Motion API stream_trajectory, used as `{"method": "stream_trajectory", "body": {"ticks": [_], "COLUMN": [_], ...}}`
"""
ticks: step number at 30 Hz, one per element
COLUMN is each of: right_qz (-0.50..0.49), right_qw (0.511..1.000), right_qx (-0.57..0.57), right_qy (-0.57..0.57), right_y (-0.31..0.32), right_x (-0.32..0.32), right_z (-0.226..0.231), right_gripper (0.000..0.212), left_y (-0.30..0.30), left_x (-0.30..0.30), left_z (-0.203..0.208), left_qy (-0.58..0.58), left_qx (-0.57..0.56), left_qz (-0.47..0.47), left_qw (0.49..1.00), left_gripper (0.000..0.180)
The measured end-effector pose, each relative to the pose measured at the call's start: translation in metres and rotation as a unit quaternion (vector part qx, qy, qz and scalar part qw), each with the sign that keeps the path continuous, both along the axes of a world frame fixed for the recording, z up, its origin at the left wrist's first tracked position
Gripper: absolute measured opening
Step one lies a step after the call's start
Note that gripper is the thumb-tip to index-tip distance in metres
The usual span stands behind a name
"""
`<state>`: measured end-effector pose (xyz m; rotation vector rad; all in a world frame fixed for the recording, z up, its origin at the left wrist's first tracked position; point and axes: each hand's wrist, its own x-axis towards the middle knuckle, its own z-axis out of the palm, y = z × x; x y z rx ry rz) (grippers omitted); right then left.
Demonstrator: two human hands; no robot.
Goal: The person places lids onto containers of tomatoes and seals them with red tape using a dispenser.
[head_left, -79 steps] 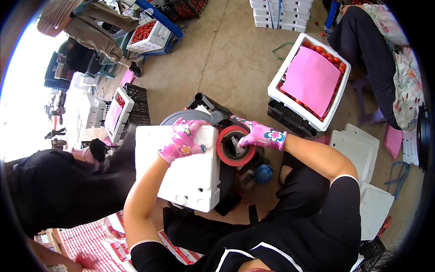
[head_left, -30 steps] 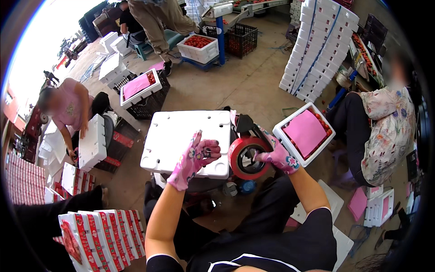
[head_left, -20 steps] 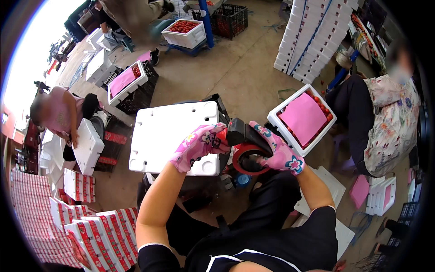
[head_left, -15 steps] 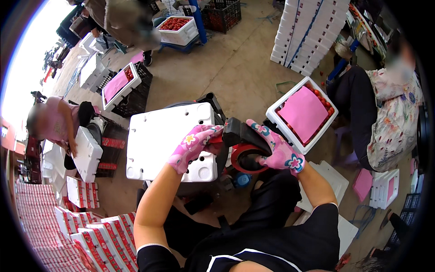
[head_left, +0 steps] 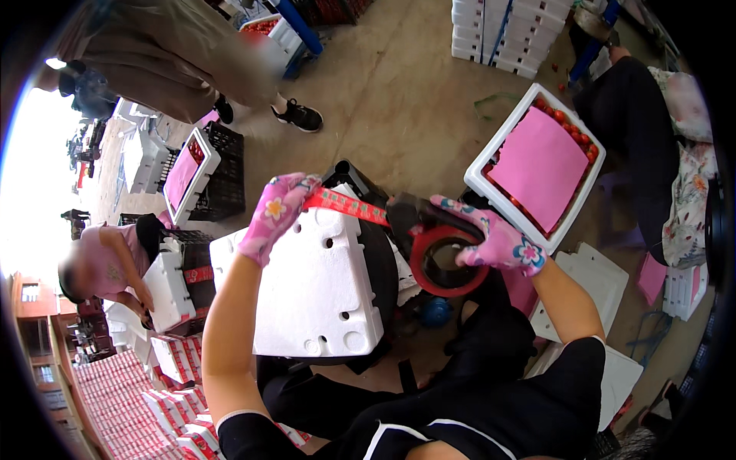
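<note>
A red printed strip of packing tape stretches between my two hands. My left hand, in a pink flowered glove, is closed on the strip's free end. My right hand, gloved alike, grips a black tape dispenser carrying a red tape roll. Beneath the strip, in front of me, lies a white foam panel with small holes, which looks like a box lid. Its far left part is partly hidden by my left forearm. A black round support shows at its right side.
To the right stands a foam box of small red fruit under a pink sheet. White lids lie below it. A standing person's shoe is ahead; others sit at left and right. Foam boxes are stacked at the back.
My left hand has moved left and away from the dispenser, drawing out a length of red tape. The foam panel sits turned and lower in view. A standing person has come nearer.
</note>
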<state>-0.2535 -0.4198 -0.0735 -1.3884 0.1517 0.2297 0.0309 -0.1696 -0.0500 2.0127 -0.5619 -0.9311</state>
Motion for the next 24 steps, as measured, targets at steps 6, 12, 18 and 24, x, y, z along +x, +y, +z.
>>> {"method": "stream_trajectory", "body": {"ticks": [6,12,18,24], "right_qz": [0.001,0.029,0.026,0.032], "right_qw": [0.995,0.991,0.99,0.996], "right_qx": [0.069,0.092,0.1,0.053], "right_qy": [0.076,0.089,0.096,0.069], "right_y": [-0.009,0.005,0.023,0.044], "right_x": [0.045,0.052,0.05,0.048], "right_z": [-0.05,-0.07,-0.069,-0.068], "right_gripper": [0.078,0.078,0.08,0.084], "left_y": [-0.024,-0.008,-0.009,-0.015], "left_x": [0.047,0.061,0.06,0.047], "left_z": [-0.021,-0.051,-0.046,-0.034], "left_qy": [0.095,-0.004,0.011,-0.344], "left_qx": [0.092,0.166,0.256,0.425], "left_qz": [0.049,-0.013,-0.099,-0.34], "left_qw": [0.99,0.986,0.961,0.765], "left_gripper": [0.026,0.027,0.032,0.042]}}
